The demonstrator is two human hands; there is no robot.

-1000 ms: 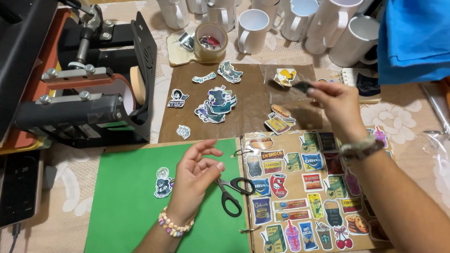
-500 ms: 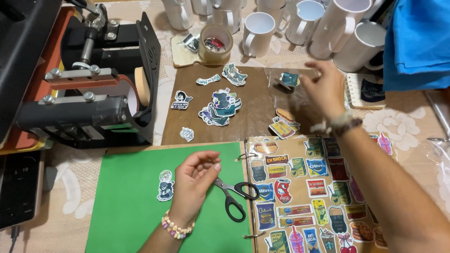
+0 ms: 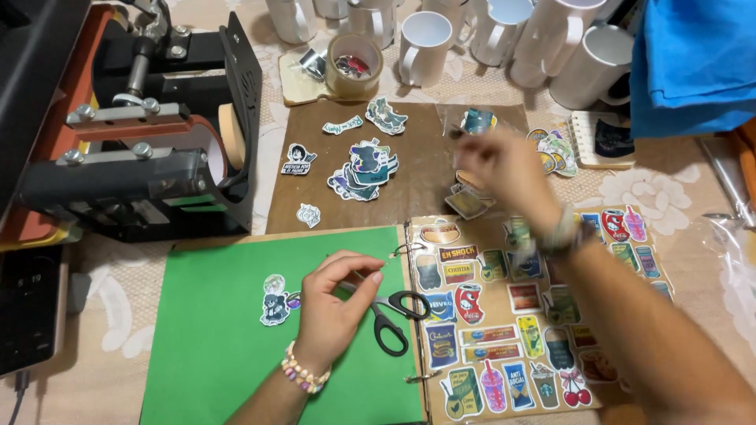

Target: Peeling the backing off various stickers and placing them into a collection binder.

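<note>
My left hand [image 3: 335,311] rests on a green sheet [image 3: 213,354], fingers loosely curled with nothing seen in them. It lies over the blades of black-handled scissors [image 3: 398,315]. Two small cut stickers [image 3: 276,299] lie just left of it. My right hand [image 3: 504,169] is motion-blurred above the near right part of a brown sheet [image 3: 417,185], over a small stack of stickers [image 3: 466,203]; its fingers cannot be made out. A blue sticker [image 3: 478,120] lies on the brown sheet beyond it. A ring-bound sticker page [image 3: 543,315] lies under my right forearm.
A black and orange mug press [image 3: 150,157] stands at the left. Several white mugs [image 3: 425,47] and a tape roll [image 3: 354,59] line the back. A pile of cut stickers [image 3: 366,169] sits mid brown sheet. A blue cloth [image 3: 693,63] and a small notebook [image 3: 602,142] are at the right.
My right hand carried a sticker to the far part of the brown sheet and has drawn back toward me. My left hand's fingers have curled in over the scissors.
</note>
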